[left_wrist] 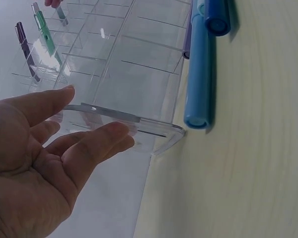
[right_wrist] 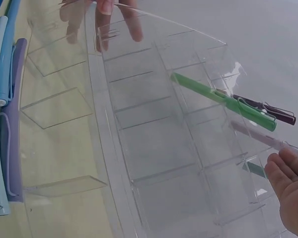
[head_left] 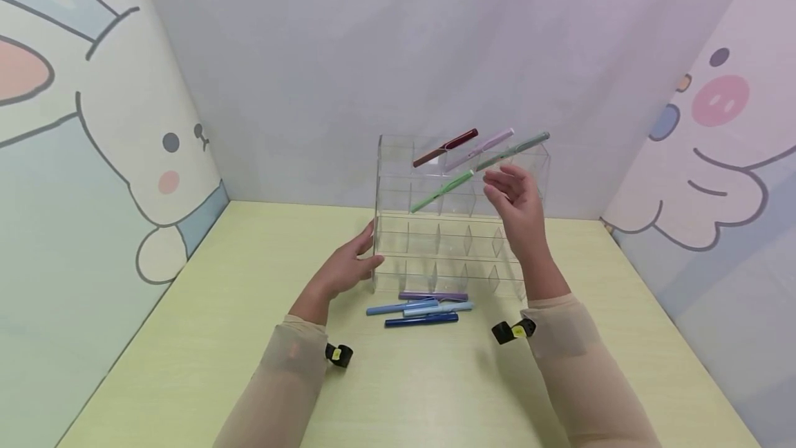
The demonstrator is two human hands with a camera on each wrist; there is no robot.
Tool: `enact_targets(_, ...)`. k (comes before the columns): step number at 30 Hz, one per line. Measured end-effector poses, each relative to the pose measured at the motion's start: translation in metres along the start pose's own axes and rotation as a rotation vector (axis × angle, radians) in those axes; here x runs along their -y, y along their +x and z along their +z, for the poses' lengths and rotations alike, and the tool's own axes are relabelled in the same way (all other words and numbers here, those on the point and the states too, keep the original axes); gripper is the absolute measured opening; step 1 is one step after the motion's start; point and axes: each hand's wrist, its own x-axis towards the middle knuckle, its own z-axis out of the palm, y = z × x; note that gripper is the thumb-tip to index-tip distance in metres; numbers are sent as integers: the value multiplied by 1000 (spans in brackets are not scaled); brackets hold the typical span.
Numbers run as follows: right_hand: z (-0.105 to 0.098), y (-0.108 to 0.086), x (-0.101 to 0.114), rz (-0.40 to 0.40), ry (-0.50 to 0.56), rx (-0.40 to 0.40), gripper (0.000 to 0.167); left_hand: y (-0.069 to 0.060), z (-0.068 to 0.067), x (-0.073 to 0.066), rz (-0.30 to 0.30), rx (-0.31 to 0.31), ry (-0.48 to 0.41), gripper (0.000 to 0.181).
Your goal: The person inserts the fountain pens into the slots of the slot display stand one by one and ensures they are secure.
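Left hand [head_left: 343, 269] grips the side of clear pen rack [head_left: 423, 244]; right hand [head_left: 521, 211] empty, relaxed. Brace firmly; avoid nudging green pen [head_left: 443, 191].

no readable text (yellow wrist stickers [head_left: 518, 331] too small).
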Motion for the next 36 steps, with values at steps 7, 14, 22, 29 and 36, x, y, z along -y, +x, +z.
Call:
enact_targets(7,-16,-21,4,-46,135,-57,47,1,0,1,-11,-6,36,77)
enact_targets(14,-27,-46,13,-121,243,-74,46,1,0,0,-48,-8,46,76)
enact_targets(22,-42,-60,23,-160,293,-95,48,-2,-2,-1,-49,21,32,76)
enact_targets(29,-56,-61,28,-202,340,-31,48,-4,-2,-3,-33,20,40,76)
enact_targets(36,-54,-65,32,-27,-319,214,32,1,-3,3,-28,10,50,76)
